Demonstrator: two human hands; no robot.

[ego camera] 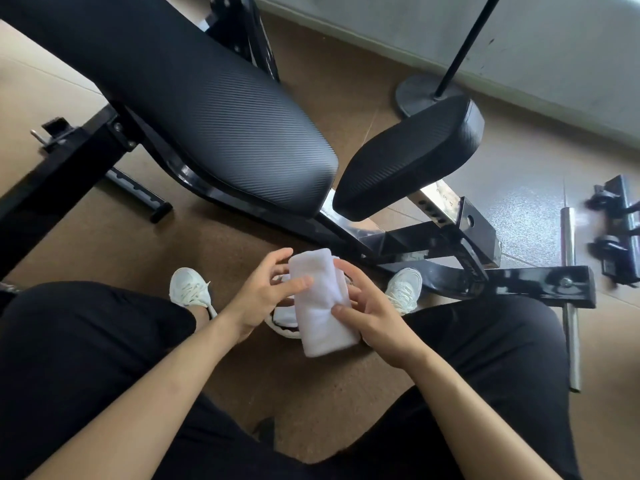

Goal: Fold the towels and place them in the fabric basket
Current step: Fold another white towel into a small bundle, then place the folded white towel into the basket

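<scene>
Beyond both hands stands a black weight bench (221, 109). Just under them sits the fabric basket (282, 323), mostly hidden. Between them the folded white towel (322, 303) is gripped by the left hand (266, 292) and right hand (367, 313). Folding looks finished; next, lower it straight into the basket.

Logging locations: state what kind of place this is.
Likely a gym or home workout room: a padded black weight bench, a steel barbell bar on the floor, and a weight-plate stand base.

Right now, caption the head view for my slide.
Both hands, left hand and right hand, hold a folded white towel above the basket.
</scene>
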